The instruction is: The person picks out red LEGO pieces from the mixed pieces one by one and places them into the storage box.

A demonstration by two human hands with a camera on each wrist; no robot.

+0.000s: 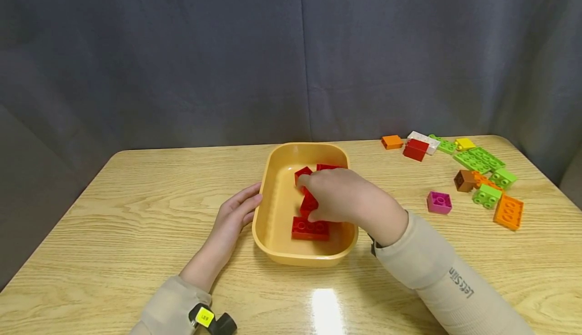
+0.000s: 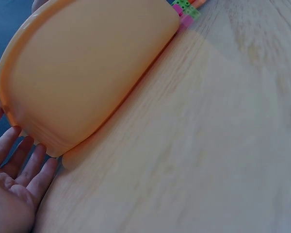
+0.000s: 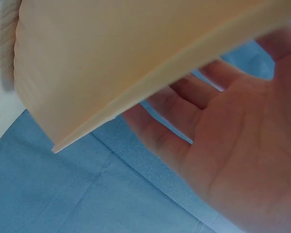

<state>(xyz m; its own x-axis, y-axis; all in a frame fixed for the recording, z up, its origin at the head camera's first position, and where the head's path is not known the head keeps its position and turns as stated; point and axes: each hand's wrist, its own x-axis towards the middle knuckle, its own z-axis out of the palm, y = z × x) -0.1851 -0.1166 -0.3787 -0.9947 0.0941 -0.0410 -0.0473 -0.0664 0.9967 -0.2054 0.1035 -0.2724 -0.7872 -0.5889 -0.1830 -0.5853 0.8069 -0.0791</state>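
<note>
A yellow-orange plastic bin stands on the table with several red toy building bricks inside. My left hand rests its fingers against the bin's left side; the left wrist view shows these fingers extended, touching the outer wall near the rim. My right hand reaches over the right rim into the bin. Its thumb and fingers bracket a red brick and grip it. Nearer me lies a studded red brick, and another red brick is by the index finger. In the right wrist view the bin wall hides the fingertips.
Loose bricks lie on the right of the wooden table: magenta, brown, orange, red, white, yellow and several green ones. A dark grey curtain hangs behind the table's far edge.
</note>
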